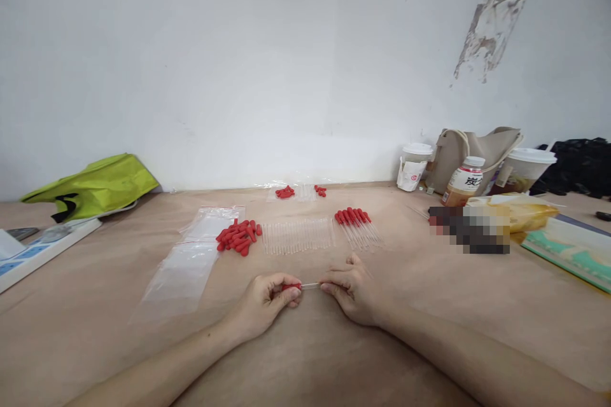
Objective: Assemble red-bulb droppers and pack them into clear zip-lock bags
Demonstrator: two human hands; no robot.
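Note:
Low over the table's front middle, my left hand (273,297) pinches a red rubber dropper bulb (292,287). My right hand (352,289) grips a thin clear dropper tube (310,285), whose other end meets the bulb; how deep it sits is hidden by my fingers. Beyond my left hand lies a pile of loose red bulbs (238,236). A row of bare clear tubes (298,236) is laid side by side to its right. Farther right, several droppers with red bulbs fitted (356,219) lie fanned out.
Clear plastic zip bags (191,267) lie flat at left. Against the wall is a small bag with red bulbs and tubes (300,192). A power strip (42,251) and green bag (100,184) stand left; a drink bottle (464,181), cups (414,166) and beige bag (451,151) stand right.

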